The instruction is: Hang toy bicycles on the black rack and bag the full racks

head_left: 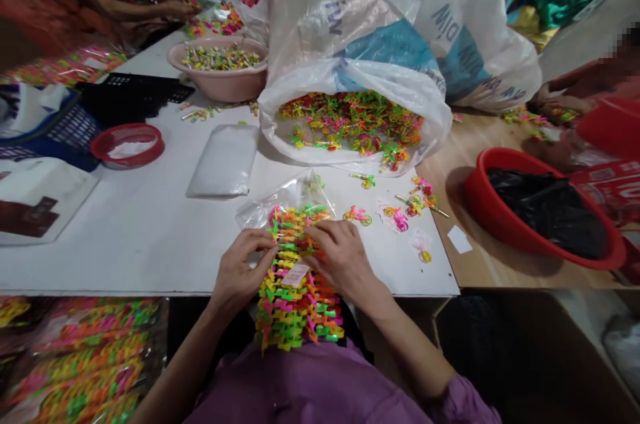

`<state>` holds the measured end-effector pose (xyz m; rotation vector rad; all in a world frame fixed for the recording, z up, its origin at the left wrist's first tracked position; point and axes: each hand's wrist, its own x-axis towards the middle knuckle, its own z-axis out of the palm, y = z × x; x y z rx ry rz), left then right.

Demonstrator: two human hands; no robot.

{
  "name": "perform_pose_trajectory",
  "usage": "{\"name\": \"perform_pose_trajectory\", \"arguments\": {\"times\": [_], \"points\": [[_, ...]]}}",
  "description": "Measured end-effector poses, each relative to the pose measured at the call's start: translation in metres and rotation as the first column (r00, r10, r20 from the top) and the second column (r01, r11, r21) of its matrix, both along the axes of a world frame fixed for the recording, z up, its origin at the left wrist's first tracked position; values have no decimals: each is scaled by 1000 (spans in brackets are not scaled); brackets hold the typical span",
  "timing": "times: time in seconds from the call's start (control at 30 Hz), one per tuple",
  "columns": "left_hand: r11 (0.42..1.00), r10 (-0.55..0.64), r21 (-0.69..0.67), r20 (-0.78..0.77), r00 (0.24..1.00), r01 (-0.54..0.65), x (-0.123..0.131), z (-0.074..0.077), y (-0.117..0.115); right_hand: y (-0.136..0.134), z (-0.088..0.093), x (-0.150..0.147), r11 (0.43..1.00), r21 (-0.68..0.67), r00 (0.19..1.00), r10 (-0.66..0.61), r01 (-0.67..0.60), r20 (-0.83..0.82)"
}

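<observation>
A clear plastic bag point(305, 193) with rows of small neon plastic toys point(285, 307) leans from the table's front edge toward my lap. Its transparent top end lies on the white table. My left hand point(245, 265) pinches the left edge of the pack, thumb and fingers near each other. On the other side my right hand point(341, 256) curls its fingers over the pack's upper right part. Between the two hands a small printed label point(295, 274) shows among the toys. The toys are pink, green, yellow and orange.
A big white sack point(350, 77) spills similar toys behind my hands. A pink basin point(220, 71), a red basket point(128, 145) and a stack of clear bags point(225, 161) stand left. Loose toys point(397, 217) and a red tub point(543, 207) lie right. Co-workers sit across.
</observation>
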<state>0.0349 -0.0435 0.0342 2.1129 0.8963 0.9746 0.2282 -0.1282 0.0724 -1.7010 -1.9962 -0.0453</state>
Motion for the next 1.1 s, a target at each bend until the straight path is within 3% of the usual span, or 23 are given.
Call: {"name": "perform_pose_trajectory", "arguments": {"times": [0.13, 0.23, 0.43, 0.63, 0.73, 0.83, 0.97, 1.1], "points": [[1000, 15, -11, 6, 1000, -15, 1, 3, 0, 36, -4, -18, 1000, -11, 998, 2, -1, 58], [999, 25, -39, -13, 1000, -25, -2, 5, -1, 44, -9, -5, 996, 26, 995, -92, 91, 45], [994, -52, -103, -55, 997, 46, -7, 2, 0, 6, -41, 35, 975, 46, 971, -212, 218, -111], [960, -191, -227, -112, 975, 162, -22, -2, 4, -24, -62, 33, 965, 6, 909, -247, 264, -335], [916, -259, -336, -87, 962, 217, -34, -3, 5, -37, -59, 27, 975, -69, 863, -220, 212, -455], [832, -352, -473, -46, 935, 290, -46, -5, 1, -52, -52, 24, 972, -206, 775, -215, 112, -594], [709, -456, -583, 49, 888, 396, -61, -6, -6, -68, -38, 24, 928, -355, 699, -177, -116, -693], [609, -526, -648, 103, 844, 458, -75, -1, -19, -81, -24, 21, 867, -401, 698, -91, -295, -710]]}}
